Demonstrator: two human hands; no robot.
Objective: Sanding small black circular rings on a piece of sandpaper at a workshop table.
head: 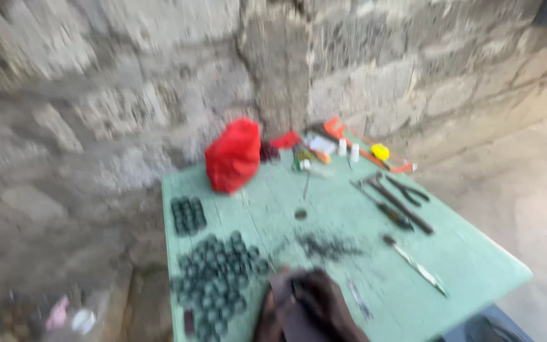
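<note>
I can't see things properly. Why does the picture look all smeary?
Head view: the whole frame is motion-blurred, so the dark round pieces on the green table smear together; the red bag and tools have soft edges; the hands are a dark blur; daylight is soft and even, without glare.

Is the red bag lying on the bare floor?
No, the red bag sits on the green table, at its far edge by the stone wall.

Pale green counter (476, 259), bright red bag (232, 155), dark grey round caps (216, 278), yellow roll (380, 151), grey mottled stone wall (128, 82)
</note>
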